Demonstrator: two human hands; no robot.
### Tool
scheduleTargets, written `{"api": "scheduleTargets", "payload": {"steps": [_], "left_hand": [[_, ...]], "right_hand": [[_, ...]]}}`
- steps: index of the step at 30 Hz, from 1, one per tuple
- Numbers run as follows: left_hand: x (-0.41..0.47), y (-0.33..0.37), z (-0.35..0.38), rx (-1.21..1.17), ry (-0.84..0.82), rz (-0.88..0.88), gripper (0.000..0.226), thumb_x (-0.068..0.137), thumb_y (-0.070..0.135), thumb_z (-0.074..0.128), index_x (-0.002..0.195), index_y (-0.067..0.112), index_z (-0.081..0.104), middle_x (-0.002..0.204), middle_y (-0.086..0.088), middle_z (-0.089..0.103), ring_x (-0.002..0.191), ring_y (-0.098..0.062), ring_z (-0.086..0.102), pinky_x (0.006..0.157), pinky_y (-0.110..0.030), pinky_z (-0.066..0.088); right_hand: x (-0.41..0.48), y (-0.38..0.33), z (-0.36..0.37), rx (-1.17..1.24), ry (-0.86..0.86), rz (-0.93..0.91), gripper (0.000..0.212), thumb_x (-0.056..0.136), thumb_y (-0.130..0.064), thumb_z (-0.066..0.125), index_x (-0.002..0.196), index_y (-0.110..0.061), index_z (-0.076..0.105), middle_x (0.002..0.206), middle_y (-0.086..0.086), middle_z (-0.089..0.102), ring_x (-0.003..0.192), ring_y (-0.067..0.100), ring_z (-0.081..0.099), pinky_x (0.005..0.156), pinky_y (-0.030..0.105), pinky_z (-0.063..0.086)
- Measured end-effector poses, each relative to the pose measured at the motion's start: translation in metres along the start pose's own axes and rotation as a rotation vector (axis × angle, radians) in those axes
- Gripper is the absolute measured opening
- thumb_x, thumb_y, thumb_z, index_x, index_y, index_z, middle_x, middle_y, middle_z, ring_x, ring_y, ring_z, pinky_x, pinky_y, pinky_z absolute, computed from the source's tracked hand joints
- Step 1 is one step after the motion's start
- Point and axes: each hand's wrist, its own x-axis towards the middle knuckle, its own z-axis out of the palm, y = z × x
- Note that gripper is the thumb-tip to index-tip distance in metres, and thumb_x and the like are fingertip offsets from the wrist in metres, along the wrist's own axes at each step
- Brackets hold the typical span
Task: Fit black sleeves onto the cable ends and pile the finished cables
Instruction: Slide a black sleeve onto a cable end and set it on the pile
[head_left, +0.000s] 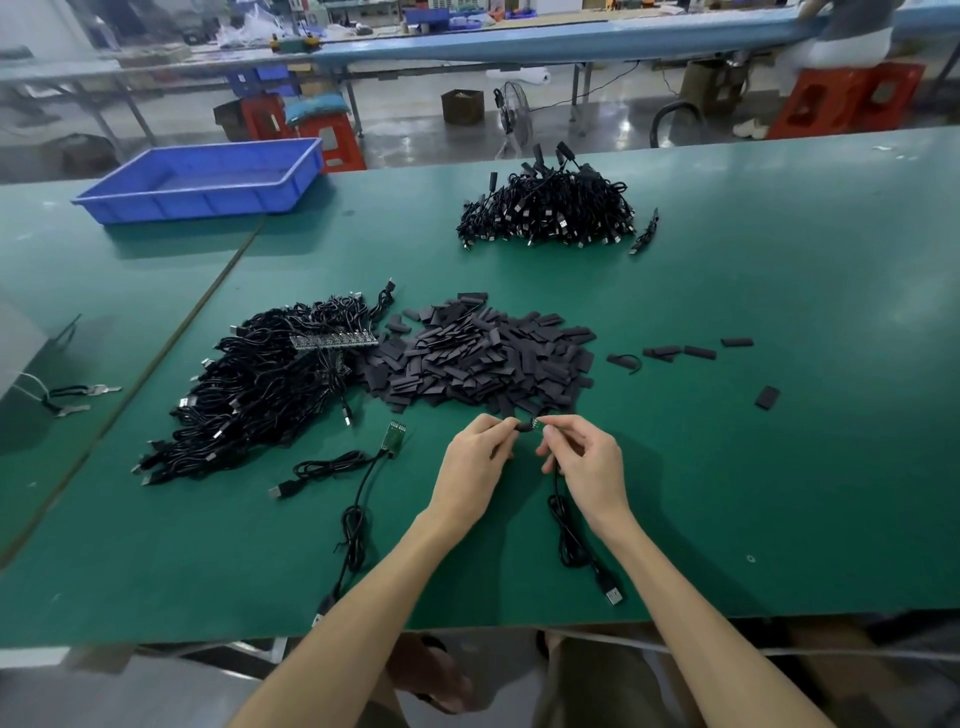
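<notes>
My left fingers (500, 425) pinch a black sleeve (524, 426); just beside them, my right fingers (560, 425) pinch the cable end (538, 424).

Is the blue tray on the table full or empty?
Empty: the blue tray shows its bare floor, and nothing is seen lying in it.

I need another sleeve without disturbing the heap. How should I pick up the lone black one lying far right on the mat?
Probably pinch the lone sleeve by opposite edges from above with the right hand: it lies flat and apart, on that hand's side.
</notes>
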Motion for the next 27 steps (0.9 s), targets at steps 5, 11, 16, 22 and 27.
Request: {"api": "scheduleTargets", "payload": {"steps": [5, 11, 16, 22, 27], "left_hand": [[-0.001, 0.004, 0.000, 0.076, -0.011, 0.022, 0.020, 0.102, 0.010, 0.057, 0.118, 0.003, 0.069, 0.101, -0.010, 0.063, 0.076, -0.028, 0.060, 0.069, -0.039, 0.052], [0.001, 0.001, 0.000, 0.065, -0.018, -0.023, 0.025, 0.103, 0.010, 0.056, 0.126, 0.005, 0.067, 0.101, -0.007, 0.060, 0.073, -0.022, 0.058, 0.070, -0.035, 0.050], [0.001, -0.005, 0.000, 0.089, -0.055, 0.047, 0.032, 0.097, -0.001, 0.059, 0.128, 0.010, 0.062, 0.113, -0.005, 0.056, 0.090, -0.020, 0.063, 0.074, -0.032, 0.053], [0.003, -0.008, 0.001, 0.042, -0.014, 0.097, 0.026, 0.095, -0.003, 0.062, 0.115, 0.013, 0.064, 0.110, 0.004, 0.053, 0.090, -0.002, 0.052, 0.076, -0.025, 0.051], [0.003, -0.005, -0.002, 0.034, -0.035, 0.157, 0.016, 0.101, 0.013, 0.060, 0.114, 0.008, 0.067, 0.108, -0.003, 0.054, 0.091, -0.017, 0.057, 0.078, -0.036, 0.054]], "right_hand": [[0.002, 0.001, 0.000, 0.011, -0.008, 0.004, 0.015, 0.101, -0.013, 0.064, 0.104, -0.019, 0.077, 0.073, -0.002, 0.073, 0.055, 0.013, 0.063, 0.061, 0.022, 0.053], [0.004, 0.001, 0.002, -0.045, -0.032, -0.014, 0.017, 0.102, -0.011, 0.062, 0.106, -0.018, 0.077, 0.071, -0.003, 0.071, 0.053, 0.011, 0.058, 0.060, 0.024, 0.052], [0.005, 0.001, 0.002, -0.100, -0.039, -0.021, 0.017, 0.102, -0.011, 0.063, 0.104, -0.021, 0.077, 0.070, -0.007, 0.070, 0.053, 0.009, 0.056, 0.059, 0.025, 0.052], [0.005, 0.001, 0.002, -0.061, -0.030, 0.001, 0.006, 0.102, -0.016, 0.065, 0.099, -0.022, 0.066, 0.076, -0.006, 0.074, 0.051, 0.012, 0.059, 0.061, 0.025, 0.054], [0.004, 0.001, 0.001, 0.003, -0.004, 0.021, 0.015, 0.103, -0.022, 0.063, 0.091, -0.014, 0.061, 0.075, 0.001, 0.074, 0.046, 0.016, 0.055, 0.051, 0.027, 0.049]]}}
